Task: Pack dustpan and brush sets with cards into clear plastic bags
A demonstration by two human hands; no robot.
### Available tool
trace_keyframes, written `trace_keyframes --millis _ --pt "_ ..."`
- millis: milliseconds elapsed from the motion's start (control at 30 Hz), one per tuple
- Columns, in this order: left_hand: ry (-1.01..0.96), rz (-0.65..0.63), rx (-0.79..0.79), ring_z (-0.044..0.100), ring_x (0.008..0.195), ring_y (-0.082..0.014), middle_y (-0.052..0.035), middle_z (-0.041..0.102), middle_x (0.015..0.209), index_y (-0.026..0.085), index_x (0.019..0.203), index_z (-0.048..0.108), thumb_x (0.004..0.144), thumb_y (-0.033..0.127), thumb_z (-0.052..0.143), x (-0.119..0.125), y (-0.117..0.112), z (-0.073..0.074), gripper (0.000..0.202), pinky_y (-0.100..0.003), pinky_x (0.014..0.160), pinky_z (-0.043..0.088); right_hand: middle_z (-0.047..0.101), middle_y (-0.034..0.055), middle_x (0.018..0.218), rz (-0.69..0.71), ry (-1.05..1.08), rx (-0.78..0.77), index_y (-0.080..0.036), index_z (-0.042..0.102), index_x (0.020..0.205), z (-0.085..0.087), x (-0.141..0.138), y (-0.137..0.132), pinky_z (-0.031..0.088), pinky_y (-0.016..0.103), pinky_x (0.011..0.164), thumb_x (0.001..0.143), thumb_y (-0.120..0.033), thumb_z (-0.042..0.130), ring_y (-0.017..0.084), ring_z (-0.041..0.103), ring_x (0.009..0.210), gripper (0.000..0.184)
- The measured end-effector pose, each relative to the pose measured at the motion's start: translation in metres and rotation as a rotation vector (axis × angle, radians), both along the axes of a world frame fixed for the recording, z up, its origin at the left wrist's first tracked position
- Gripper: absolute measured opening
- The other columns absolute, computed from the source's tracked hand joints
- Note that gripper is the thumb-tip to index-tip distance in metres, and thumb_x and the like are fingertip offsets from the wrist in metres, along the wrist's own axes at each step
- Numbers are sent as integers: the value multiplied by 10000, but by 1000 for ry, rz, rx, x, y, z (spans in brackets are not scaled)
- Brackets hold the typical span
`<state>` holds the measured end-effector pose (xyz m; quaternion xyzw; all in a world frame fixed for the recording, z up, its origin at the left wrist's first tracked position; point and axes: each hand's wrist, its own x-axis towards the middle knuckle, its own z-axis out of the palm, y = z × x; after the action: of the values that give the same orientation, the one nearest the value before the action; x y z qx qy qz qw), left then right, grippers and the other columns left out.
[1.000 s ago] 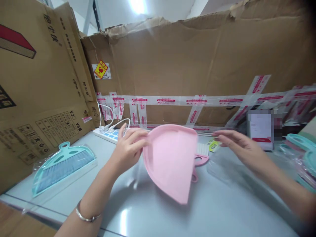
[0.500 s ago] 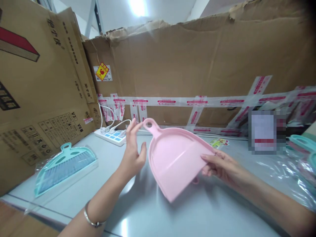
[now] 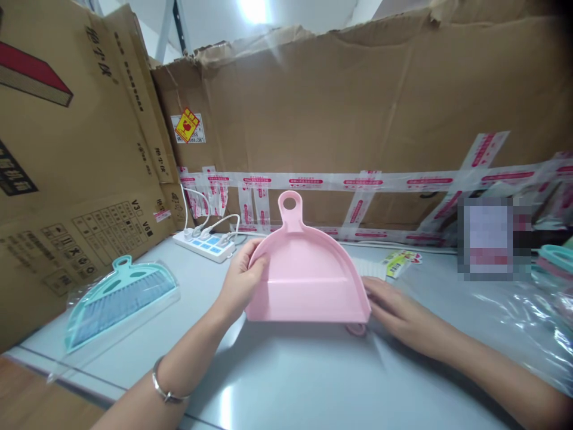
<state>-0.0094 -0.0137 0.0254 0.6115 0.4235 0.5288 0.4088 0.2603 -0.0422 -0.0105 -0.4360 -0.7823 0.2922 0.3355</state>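
Observation:
A pink dustpan (image 3: pixel 299 263) is held upright over the table, its looped handle pointing up and its flat lip down. My left hand (image 3: pixel 244 275) is closed on its left edge, thumb in front and fingers behind. At the right edge, my right hand (image 3: pixel 389 304) has its fingers stretched out, with the tips partly hidden behind the pan. Behind the dustpan lies a mostly hidden pink piece; its small loop (image 3: pixel 356 329) shows below the lip. White bristles (image 3: pixel 369 269) show past the pan's upper right side.
A teal dustpan-and-brush set (image 3: pixel 123 298) in clear wrap lies at left. A white power strip (image 3: pixel 203 246) with plugged cables stands behind. Cardboard boxes (image 3: pixel 313 107) wall the back and left. Clear plastic wrap (image 3: pixel 505 310), teal items (image 3: pixel 557 258) and a green-yellow card (image 3: pixel 398 263) lie right.
The dustpan has turned from tilted to level, lip facing me. My left hand has taken hold of its left edge; my right hand has loosened its pinch on the right side.

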Motion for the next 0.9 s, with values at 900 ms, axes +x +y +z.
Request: trace_keyframes --millis 900 --pt "112 42 136 558 916 -182 -31 627 1006 174 1045 597 770 206 456 -2 3 -1 310 -272 821 422 636 50 958 -470 95 598 -257 535 899 13 11 0 505 341 704 817 -246 518 196 621 861 85"
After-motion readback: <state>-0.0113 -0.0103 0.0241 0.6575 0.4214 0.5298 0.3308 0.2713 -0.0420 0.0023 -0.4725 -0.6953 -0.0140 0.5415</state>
